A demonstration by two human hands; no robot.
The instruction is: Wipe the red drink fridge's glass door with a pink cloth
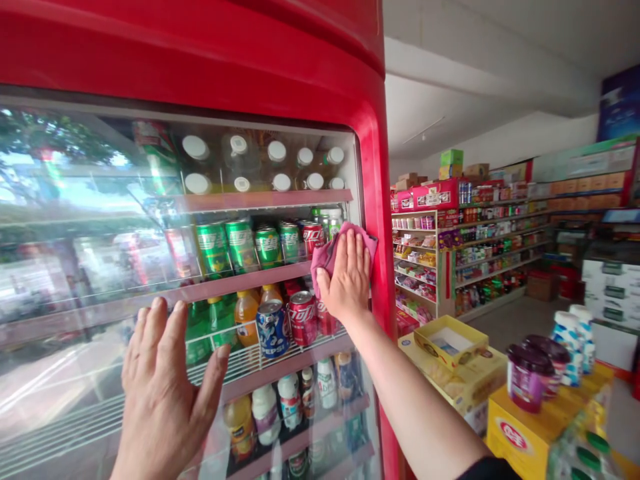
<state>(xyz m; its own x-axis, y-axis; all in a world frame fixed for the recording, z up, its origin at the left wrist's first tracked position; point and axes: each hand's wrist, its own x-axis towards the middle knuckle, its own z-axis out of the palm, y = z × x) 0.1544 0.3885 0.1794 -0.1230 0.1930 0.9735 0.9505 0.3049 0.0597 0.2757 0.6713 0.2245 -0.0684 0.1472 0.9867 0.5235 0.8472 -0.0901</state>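
Observation:
A red drinks fridge with a glass door fills the left of the view. My left hand lies flat on the glass, fingers stretched out, holding nothing. My right hand presses a pink cloth against the glass by the door's right edge, fingers flat on top of it. Behind the glass, shelves hold white-capped bottles, green cans, red cola cans, a blue Pepsi can and orange drink bottles.
To the right of the fridge stand yellow cardboard boxes with purple cups and white bottles on them. Shop shelves packed with goods line the back wall across an open floor aisle.

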